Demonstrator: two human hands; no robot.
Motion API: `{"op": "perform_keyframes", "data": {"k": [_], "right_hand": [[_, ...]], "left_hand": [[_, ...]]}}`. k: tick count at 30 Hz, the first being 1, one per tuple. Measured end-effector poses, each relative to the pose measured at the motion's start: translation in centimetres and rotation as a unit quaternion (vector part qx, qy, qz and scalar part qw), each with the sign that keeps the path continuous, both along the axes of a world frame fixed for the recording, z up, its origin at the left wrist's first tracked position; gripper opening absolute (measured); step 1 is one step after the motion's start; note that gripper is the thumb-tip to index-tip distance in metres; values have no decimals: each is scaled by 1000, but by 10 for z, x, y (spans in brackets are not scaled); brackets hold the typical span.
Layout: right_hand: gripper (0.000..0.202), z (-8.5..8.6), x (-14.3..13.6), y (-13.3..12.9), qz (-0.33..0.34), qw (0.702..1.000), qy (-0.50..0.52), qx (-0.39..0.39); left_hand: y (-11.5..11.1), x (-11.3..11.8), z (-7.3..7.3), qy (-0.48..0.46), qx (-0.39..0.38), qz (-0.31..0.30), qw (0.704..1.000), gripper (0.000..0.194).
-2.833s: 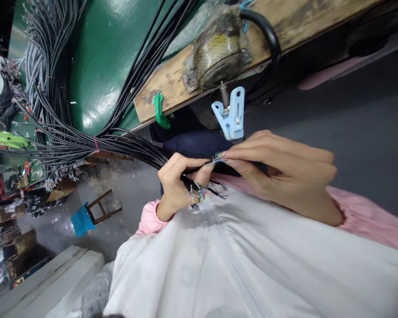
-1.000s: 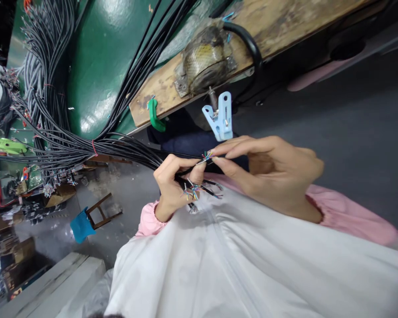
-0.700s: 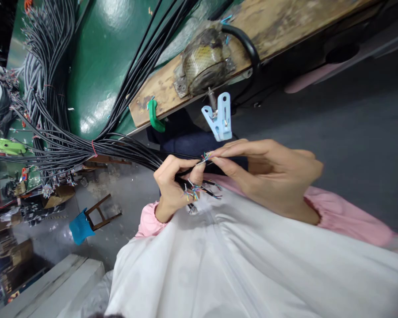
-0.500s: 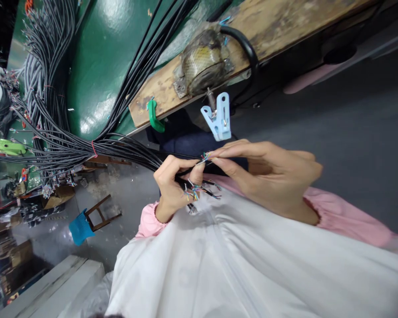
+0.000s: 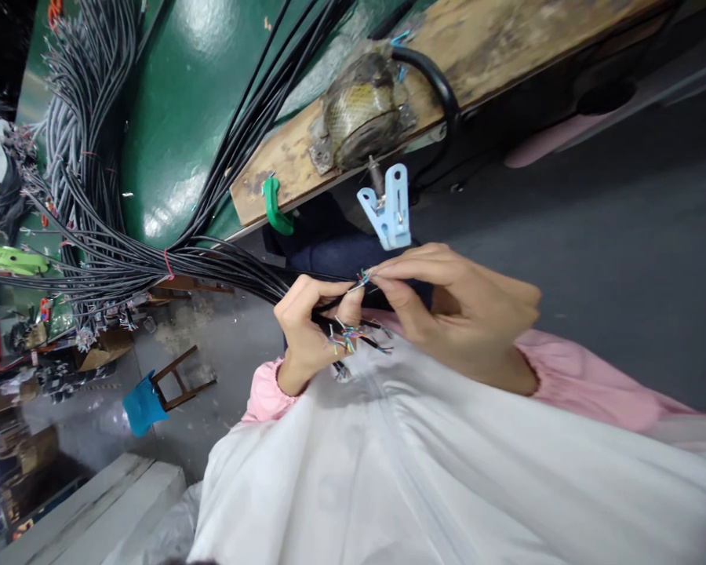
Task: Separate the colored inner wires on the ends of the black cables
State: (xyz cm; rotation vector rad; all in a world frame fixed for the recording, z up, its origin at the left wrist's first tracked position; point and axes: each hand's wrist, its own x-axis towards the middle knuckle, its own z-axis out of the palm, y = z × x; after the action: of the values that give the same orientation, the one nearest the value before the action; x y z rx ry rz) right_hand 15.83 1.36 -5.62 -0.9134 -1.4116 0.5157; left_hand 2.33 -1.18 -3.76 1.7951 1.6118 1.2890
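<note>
My left hand is closed around the end of a bundle of black cables. Between its thumb and forefinger one cable end sticks out, showing thin coloured wires. More stripped ends with coloured wires poke out below the fingers. My right hand pinches at the fine wires of the upper cable end with thumb and forefinger; the other fingers curl behind. Which strand it grips is too small to tell. A red tie circles the bundle further left.
A green-topped table carries thick heaps of cables. Along its edge a wooden board bears a small motor, with a light-blue clip on its shaft. A green clamp hangs nearby. A blue stool is on the floor.
My right hand has shifted slightly left, its wrist drawn closer to the left hand, with the fingertips still at the coloured wires. My left hand and the bundle look almost unchanged.
</note>
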Motion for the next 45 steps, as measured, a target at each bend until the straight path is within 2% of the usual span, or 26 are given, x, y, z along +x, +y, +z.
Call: {"op": "perform_keyframes", "data": {"k": [5,9,11,17,22,27,29,31,34,36,40,45], "right_hand": [[27,-11,-10,1,-33,999,19,28],[22,-15,-19,1,-19,995,94,11],[21,-14,-19,0,6,989,143,-27],[17,-9,-6,3,144,951,209,-176],[19,-10,1,3,184,904,246,-298],[26,-11,4,1,202,878,266,-344],[27,-9,6,1,217,884,255,-327],[20,-7,8,2,218,908,218,-284],[7,-4,9,5,188,947,147,-214],[10,-4,10,6,171,962,110,-184],[13,-2,13,7,160,972,71,-155],[10,-4,14,6,155,974,57,-157]], "left_hand": [[2,2,2,-18,17,-5,1000,35],[3,2,2,-35,-4,-1,999,40],[2,2,2,-32,-8,1,999,39],[4,3,4,-24,60,-7,998,22],[5,4,6,-25,67,-6,997,20],[4,4,8,-36,72,-3,997,18],[4,4,7,-36,70,-10,997,17],[4,4,6,-36,64,-17,997,18],[4,3,6,-33,56,-23,998,21],[5,2,6,-28,52,-28,998,23],[7,1,7,-22,44,-45,998,25],[8,-3,7,-24,22,-84,996,24]]}}
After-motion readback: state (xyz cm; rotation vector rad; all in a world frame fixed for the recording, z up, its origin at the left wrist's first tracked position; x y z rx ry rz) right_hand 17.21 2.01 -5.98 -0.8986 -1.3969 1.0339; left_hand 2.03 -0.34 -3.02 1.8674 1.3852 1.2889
